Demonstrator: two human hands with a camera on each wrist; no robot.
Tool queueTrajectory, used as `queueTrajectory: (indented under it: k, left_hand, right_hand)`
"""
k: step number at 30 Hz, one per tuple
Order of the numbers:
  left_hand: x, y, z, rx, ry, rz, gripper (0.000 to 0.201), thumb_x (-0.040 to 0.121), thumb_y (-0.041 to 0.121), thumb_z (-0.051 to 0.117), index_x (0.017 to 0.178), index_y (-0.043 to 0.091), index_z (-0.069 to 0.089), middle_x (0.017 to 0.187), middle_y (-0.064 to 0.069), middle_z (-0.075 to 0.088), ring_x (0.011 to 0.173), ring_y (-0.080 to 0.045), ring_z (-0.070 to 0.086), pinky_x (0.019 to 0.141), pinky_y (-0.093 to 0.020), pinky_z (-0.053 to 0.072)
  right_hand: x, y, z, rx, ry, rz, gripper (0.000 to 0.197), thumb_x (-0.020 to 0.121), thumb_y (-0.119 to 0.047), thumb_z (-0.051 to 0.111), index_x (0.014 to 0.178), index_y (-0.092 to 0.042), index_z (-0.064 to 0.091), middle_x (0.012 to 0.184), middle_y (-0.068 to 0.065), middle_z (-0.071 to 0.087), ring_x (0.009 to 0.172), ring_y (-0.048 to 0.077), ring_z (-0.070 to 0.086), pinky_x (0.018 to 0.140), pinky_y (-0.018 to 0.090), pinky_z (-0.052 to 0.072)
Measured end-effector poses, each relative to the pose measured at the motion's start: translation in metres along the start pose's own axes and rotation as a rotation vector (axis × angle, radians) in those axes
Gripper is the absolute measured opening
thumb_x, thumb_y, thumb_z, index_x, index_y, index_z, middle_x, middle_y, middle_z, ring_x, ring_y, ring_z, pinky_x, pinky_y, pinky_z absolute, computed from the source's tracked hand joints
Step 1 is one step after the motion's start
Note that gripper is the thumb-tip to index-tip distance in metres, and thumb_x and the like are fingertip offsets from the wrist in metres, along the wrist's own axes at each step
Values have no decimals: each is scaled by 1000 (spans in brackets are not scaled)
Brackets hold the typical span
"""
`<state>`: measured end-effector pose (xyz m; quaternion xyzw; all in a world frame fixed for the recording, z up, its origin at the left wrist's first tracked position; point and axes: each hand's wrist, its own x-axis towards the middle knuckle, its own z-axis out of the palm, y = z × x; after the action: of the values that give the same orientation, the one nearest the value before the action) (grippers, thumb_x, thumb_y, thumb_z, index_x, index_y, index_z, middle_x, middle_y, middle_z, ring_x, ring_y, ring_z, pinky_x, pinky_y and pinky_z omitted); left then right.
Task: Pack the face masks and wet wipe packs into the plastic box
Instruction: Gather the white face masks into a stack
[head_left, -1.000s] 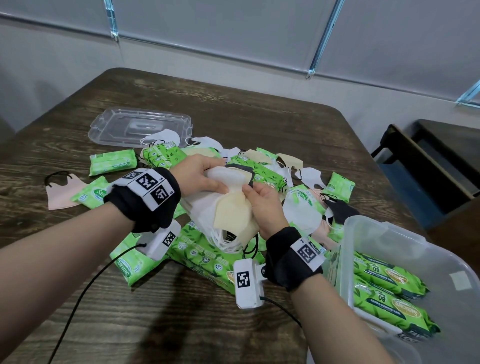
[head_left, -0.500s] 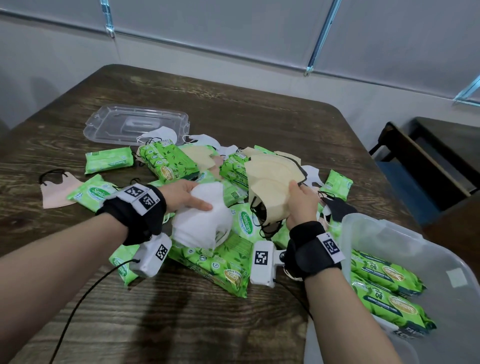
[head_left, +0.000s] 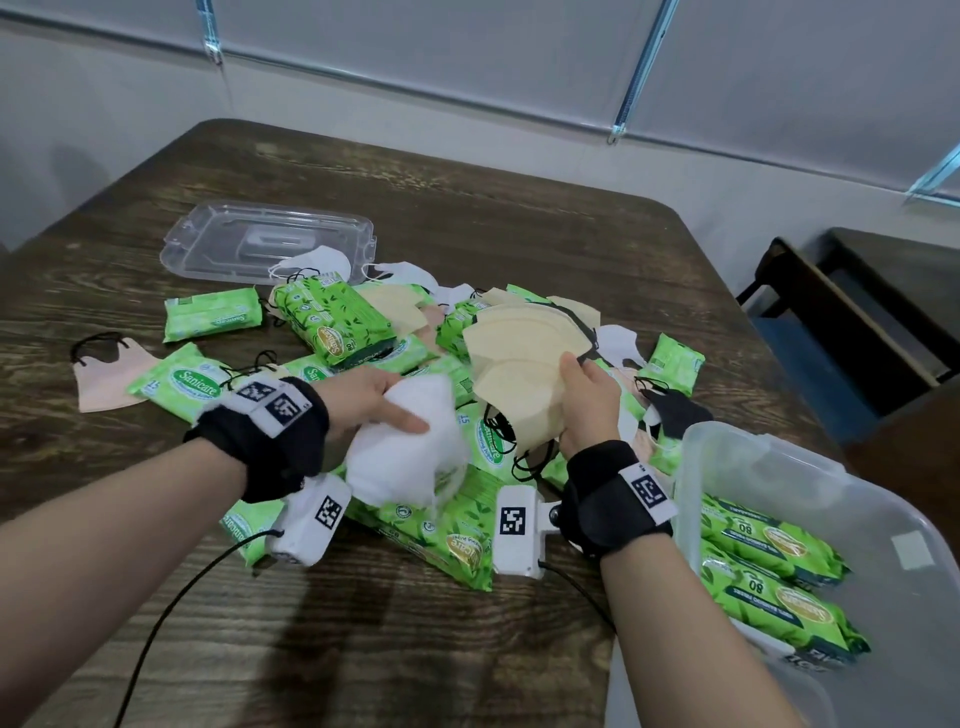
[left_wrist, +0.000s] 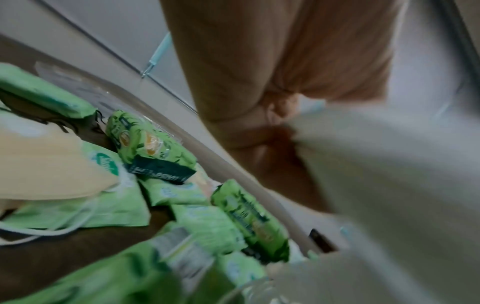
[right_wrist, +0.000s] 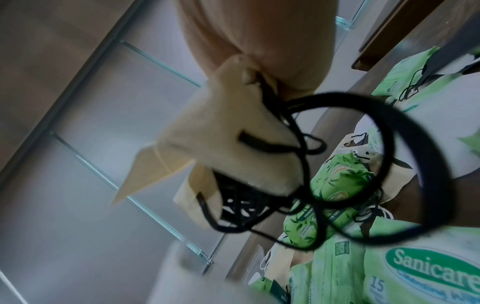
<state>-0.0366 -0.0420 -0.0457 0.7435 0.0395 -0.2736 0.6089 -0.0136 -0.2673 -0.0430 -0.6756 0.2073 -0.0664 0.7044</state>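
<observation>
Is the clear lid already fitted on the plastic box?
No, the clear lid lies flat on the table's far left, while the plastic box stands open at the near right.

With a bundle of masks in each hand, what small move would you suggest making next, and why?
Probably carry the right hand with its cream masks over to the plastic box and lay them in. That hand is nearest the box, which holds only wet wipe packs along one side, leaving room. The left hand holds the white masks, farther from the box.

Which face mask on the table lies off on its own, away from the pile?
The pink mask with black loops at the table's far left; the others sit in the pile.
</observation>
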Motion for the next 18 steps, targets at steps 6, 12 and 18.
queueTrajectory:
  k: [6,12,18]
  left_hand:
    - [3,0,0,-119,-85,2,56,44,14,91,93,3,66,87,-14,73,73,-25,71,58,-32,57]
    - [18,-39,4,734,174,-26,58,75,21,75,126,7,51,123,-14,58,113,-30,54,85,-29,43]
    - [6,-5,7,609,463,613,73,70,9,78,133,14,42,125,-5,46,115,-22,48,93,-17,32]
  right_hand:
    - [-1,-2,-2,37,-7,28,24,96,-15,49,74,-9,55,86,9,53,82,20,48,72,31,40]
    - [-4,-1,0,48,-39,60,18,96,-16,50,78,-11,54,89,9,53,80,20,49,71,30,41]
    - [-4,0,1,37,-44,62,24,95,-17,51,73,-12,45,79,7,44,73,19,42,64,29,36]
